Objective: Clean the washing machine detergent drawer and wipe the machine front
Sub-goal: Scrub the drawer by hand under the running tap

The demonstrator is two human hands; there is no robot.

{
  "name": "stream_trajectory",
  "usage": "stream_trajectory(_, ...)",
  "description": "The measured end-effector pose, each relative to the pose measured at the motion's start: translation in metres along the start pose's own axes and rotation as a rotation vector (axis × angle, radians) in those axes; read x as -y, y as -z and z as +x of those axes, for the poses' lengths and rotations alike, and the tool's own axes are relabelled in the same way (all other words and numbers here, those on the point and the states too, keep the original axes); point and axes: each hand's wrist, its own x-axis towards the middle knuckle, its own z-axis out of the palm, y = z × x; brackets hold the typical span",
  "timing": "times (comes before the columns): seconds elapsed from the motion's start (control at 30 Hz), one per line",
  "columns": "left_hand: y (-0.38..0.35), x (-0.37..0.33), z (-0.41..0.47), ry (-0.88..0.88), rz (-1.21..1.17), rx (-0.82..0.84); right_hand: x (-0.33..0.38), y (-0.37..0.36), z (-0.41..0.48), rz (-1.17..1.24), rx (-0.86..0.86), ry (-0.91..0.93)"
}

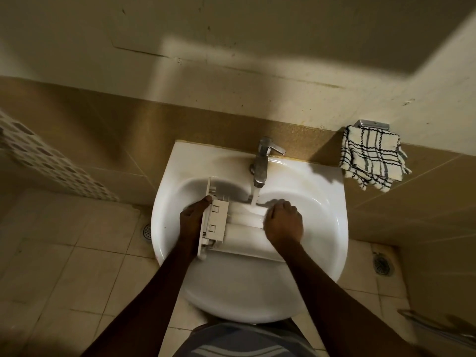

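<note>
Over the white ceramic wash basin (pixel 322 228), the white plastic detergent drawer (pixel 231 225) lies across the bowl, its flat front panel to the person's left and its long compartment body running right, under a thin stream of water (pixel 254 198) falling from the chrome mixer tap (pixel 261 163). The left hand (pixel 192 215) is closed around the front-panel end, thumb on the upper edge, holding the drawer steady. The right hand (pixel 283 221) is curled over the far end of the drawer body, knuckles up; it presses on or grips that end, but whether it also holds a brush or sponge beneath the palm cannot be told. Judging by this, the drawer is already out of the machine and the rinsing stage is under way, so the task looks to be somewhere in its first half: scrubbing the compartments, putting the drawer back and wiping the machine front all seem left to do. A white cloth with dark checks (pixel 373 158) hangs from a metal holder (pixel 371 124) on the wall to the right, dry-looking and untouched, possibly meant for the wipe. The washing machine itself is not in view. The drawer's inner compartments are hidden by glare and the right hand, so any remaining residue cannot be judged.
</note>
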Motion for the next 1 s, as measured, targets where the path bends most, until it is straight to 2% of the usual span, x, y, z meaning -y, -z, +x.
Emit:
stream_trajectory(0.07, 0.0, 0.001, 0.002, 0.006, 0.008, -0.008, 0.028, -0.01, 0.0, -0.053, 0.065, 0.027)
stream_trajectory(0.17, 0.0, 0.0, 0.003, 0.006, 0.036, -0.034, 0.051, -0.022, -0.01, 0.05, 0.189, 0.179)
stream_trajectory(0.23, 0.0, 0.001, 0.003, -0.002, 0.022, -0.037, 0.046, -0.022, -0.026, 0.072, 0.192, 0.263)
stream_trajectory(0.37, 0.0, 0.002, 0.006, 0.0, 0.007, -0.028, -0.006, -0.01, -0.059, -0.011, 0.193, 0.568)
stream_trajectory(0.43, -0.001, 0.002, 0.008, 0.014, 0.02, 0.002, -0.035, -0.003, -0.061, -0.023, 0.142, 0.549)
stream_trajectory(0.57, -0.001, 0.003, 0.009, 0.017, 0.013, 0.005, -0.035, -0.004, -0.047, -0.004, 0.018, 0.235)
stream_trajectory(0.6, -0.001, 0.004, 0.009, 0.016, 0.013, 0.005, -0.022, -0.007, -0.041, -0.01, 0.023, 0.179)
stream_trajectory(0.67, -0.001, 0.004, 0.009, 0.01, 0.023, 0.002, 0.008, -0.015, -0.029, -0.009, 0.143, 0.115)
stream_trajectory(0.73, -0.001, 0.004, 0.009, 0.009, 0.039, -0.016, 0.035, -0.024, -0.019, 0.039, 0.221, 0.136)
stream_trajectory(0.83, -0.002, 0.002, 0.009, 0.002, 0.043, -0.047, 0.055, -0.018, -0.018, 0.154, 0.246, 0.306)
stream_trajectory(0.9, -0.002, 0.002, 0.007, -0.003, 0.021, -0.042, 0.043, -0.01, -0.023, 0.117, 0.292, 0.449)
stream_trajectory(1.0, -0.002, 0.002, 0.005, 0.007, -0.003, -0.029, -0.005, -0.003, -0.02, 0.003, 0.231, 0.412)
